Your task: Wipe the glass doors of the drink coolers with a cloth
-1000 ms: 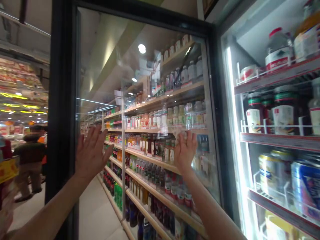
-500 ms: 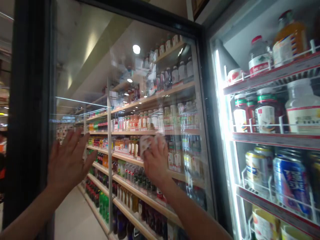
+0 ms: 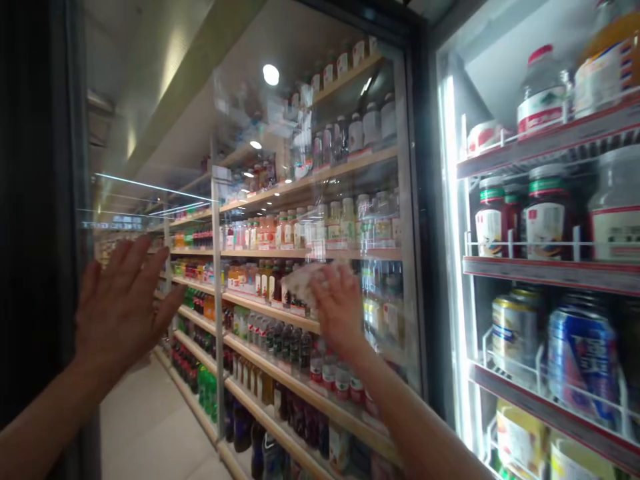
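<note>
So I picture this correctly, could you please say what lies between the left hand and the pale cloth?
The head view shows a stretch of glass pane there, with a post and shelves of bottles visible in it.

Near the centre, an off-white cloth (image 3: 299,283) shows faint, blurred darker patches. A black door frame (image 3: 420,200) runs down the middle right. Tan shelves (image 3: 300,391) cross the centre, with bright green bottles (image 3: 207,387) lower left, above a pale beige floor (image 3: 145,427). At upper right, a clear bottle (image 3: 543,93) has a red cap and red-and-white label; below, a dark red bottle (image 3: 547,220) wears a green-banded cap. Lower right, a blue can (image 3: 583,360) carries pink and white markings.
</note>
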